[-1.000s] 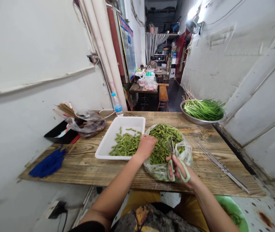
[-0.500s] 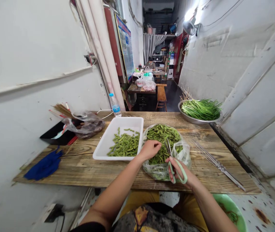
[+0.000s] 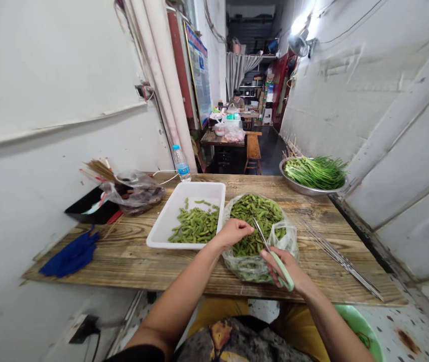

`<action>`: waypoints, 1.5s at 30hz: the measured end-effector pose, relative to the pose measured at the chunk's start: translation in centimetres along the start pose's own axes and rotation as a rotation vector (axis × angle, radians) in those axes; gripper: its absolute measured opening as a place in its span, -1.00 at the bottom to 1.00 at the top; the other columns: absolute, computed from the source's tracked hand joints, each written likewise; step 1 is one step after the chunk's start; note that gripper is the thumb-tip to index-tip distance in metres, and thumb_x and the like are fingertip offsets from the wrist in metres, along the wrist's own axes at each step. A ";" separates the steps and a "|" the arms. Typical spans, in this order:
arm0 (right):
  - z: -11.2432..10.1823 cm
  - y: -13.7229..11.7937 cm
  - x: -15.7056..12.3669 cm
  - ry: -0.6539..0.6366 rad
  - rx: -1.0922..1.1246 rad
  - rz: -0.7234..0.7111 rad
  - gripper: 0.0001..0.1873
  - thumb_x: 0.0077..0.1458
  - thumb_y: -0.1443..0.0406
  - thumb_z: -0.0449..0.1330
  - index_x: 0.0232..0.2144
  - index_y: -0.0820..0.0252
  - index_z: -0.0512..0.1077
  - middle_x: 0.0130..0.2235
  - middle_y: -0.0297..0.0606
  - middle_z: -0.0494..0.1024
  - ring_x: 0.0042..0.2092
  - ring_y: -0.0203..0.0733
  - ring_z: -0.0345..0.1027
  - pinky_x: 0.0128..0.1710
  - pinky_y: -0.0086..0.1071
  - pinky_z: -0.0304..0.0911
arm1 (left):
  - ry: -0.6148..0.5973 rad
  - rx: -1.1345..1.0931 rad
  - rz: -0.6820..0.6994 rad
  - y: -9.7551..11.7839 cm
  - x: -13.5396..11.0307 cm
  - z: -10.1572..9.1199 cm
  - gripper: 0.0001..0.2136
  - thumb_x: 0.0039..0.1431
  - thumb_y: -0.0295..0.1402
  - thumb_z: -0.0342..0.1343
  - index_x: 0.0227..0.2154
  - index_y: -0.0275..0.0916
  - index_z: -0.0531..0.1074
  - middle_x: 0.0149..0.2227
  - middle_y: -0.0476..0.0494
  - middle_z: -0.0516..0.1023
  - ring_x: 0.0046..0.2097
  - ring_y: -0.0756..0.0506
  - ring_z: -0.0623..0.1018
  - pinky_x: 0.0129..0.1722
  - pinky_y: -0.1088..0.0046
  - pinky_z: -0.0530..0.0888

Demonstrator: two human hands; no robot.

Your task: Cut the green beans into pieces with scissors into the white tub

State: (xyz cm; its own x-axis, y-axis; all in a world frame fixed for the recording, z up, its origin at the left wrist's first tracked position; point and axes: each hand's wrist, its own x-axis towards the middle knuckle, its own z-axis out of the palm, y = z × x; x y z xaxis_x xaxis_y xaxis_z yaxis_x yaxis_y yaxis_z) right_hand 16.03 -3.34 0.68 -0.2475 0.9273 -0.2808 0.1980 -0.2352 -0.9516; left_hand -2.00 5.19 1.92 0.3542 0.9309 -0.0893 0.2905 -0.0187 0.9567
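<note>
**Two hands at a bag of green pods on a wooden table**

The wooden table (image 3: pixel 135 261) spans the view from the left wall to the right wall and bears everything described below, except the basin.

Near its middle stands a white tray (image 3: pixel 199 190), its near half covered with a loose layer of green pods. Just to the right of the tray, and touching it, sits a clear plastic bag (image 3: pixel 252 269), open at the top and heaped with pods (image 3: pixel 259 211).

At the far right corner is a metal bowl (image 3: pixel 305 188) piled with long green stalks (image 3: pixel 316 171). A bundle of metal skewers (image 3: pixel 338 256) lies slantwise on the right side of the table, well apart from the bag. A blue cloth (image 3: pixel 71 256) lies at the near left edge. Behind it is a second clear bag (image 3: pixel 137 191) with sticks jutting from it.

The left hand (image 3: pixel 233 232) rests over the left lip of the plastic bag. Its fingers are drawn together and their tips lie on the pods. Whether one pod is pinched cannot be told.

The right hand (image 3: pixel 286 269) is at the near edge of the bag, curled around the green handles of the scissors (image 3: pixel 271 251). The blades lie close together and point toward the left fingertips.

A water bottle (image 3: pixel 181 163) stands upright at the far edge behind the tray. A green basin (image 3: pixel 361 332) shows partly below the table, beside the right forearm.
</note>
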 end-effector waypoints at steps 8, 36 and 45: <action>0.1 0.4 0.5 0.044 0.112 -0.023 -0.57 0.02 -0.10 0.10 -0.43 0.14 0.25 -0.61 -0.49 0.29 -0.70 -0.37 0.14 -0.75 -0.47 0.09 | -0.193 -0.473 -0.184 -0.1 -0.2 0.1 -0.63 -0.19 -0.25 0.31 -0.30 -0.34 0.45 -0.50 -0.04 0.53 -0.49 0.07 0.43 -0.39 0.53 0.33; 1.9 -1.2 0.3 0.035 0.275 0.049 -0.55 -0.02 -0.11 0.13 -0.39 0.14 0.24 -0.59 -0.47 0.31 -0.63 -0.36 0.20 -0.70 -0.48 0.14 | 0.266 -0.808 -0.141 0.7 -1.0 3.2 -0.73 -0.20 -0.41 0.34 -0.61 -0.32 0.29 -0.62 -0.04 0.48 -0.52 0.02 0.53 -0.41 0.51 0.47; 1.6 0.9 1.3 0.105 0.180 0.043 -0.54 -0.05 -0.12 0.14 -0.43 0.14 0.25 -0.65 -0.52 0.25 -0.73 -0.38 0.09 -0.82 -0.47 0.05 | 0.431 -0.507 -0.070 -0.2 -0.6 1.0 -0.84 -0.10 -0.37 0.22 -0.56 -0.28 0.33 -0.57 -0.06 0.49 -0.51 -0.02 0.49 -0.38 0.41 0.45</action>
State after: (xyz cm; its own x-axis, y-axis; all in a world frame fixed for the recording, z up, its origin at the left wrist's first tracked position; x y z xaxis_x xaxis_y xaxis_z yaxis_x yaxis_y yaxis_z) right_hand 14.39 -2.87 -0.77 -0.1406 0.9383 -0.3160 0.0318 -0.3147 -0.9486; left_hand -1.39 4.22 1.47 -0.0680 0.9881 -0.1379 -0.1912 0.1228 0.9738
